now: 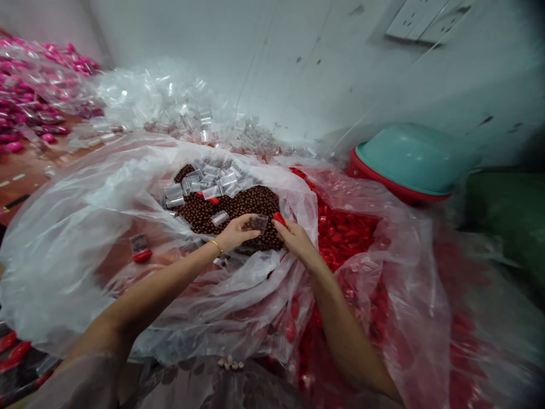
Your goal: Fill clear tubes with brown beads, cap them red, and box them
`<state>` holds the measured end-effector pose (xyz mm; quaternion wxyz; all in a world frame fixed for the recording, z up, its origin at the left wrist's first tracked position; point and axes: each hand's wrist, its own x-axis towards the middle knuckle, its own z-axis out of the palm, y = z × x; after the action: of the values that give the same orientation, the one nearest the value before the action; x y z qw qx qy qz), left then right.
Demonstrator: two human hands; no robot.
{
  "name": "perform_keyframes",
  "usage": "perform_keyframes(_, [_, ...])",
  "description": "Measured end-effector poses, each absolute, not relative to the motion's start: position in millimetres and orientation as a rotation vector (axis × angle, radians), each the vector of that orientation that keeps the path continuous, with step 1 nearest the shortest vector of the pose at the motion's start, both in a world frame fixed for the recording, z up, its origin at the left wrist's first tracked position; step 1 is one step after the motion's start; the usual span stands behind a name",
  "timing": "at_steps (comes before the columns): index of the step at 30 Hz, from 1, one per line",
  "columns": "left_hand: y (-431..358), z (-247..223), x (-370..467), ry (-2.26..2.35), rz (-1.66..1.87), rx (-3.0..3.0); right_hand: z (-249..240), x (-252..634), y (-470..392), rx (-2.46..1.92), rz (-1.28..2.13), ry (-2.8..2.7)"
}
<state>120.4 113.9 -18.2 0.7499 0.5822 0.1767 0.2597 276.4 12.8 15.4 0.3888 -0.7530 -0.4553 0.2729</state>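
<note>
My left hand (237, 232) grips a small clear plastic container (259, 224) over a heap of brown beads (251, 203). Beside it, my right hand (293, 238) pinches a red cap (279, 218), held just apart from the container. The beads lie in an opened white plastic bag (140, 153). Several loose clear containers (208, 180) rest on top of the beads, with a red piece (208, 198) among them. To the left, a red-capped container (140, 248) with dark contents lies on the bag. What is inside the container in my left hand is hard to make out.
Red caps (344, 233) fill a bag on the right. Behind them a teal basin (417, 156) rests on a red basin (383, 183). Clear containers (162, 102) are piled along the wall, pink pieces (29, 102) at far left. More red-capped containers (17, 355) lie at lower left.
</note>
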Motion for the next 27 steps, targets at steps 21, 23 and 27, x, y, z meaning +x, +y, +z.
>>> perform_keyframes(21, [72,-10,87,0.363,0.54,1.54,22,212,-22,-2.182,-0.107,-1.708])
perform_keyframes(23, [68,-8,83,0.386,0.543,1.565,21,210,-25,-2.165,-0.122,-1.753])
perform_keyframes(27, [59,1,78,0.434,0.501,1.587,22,210,-34,-2.136,-0.153,-1.798])
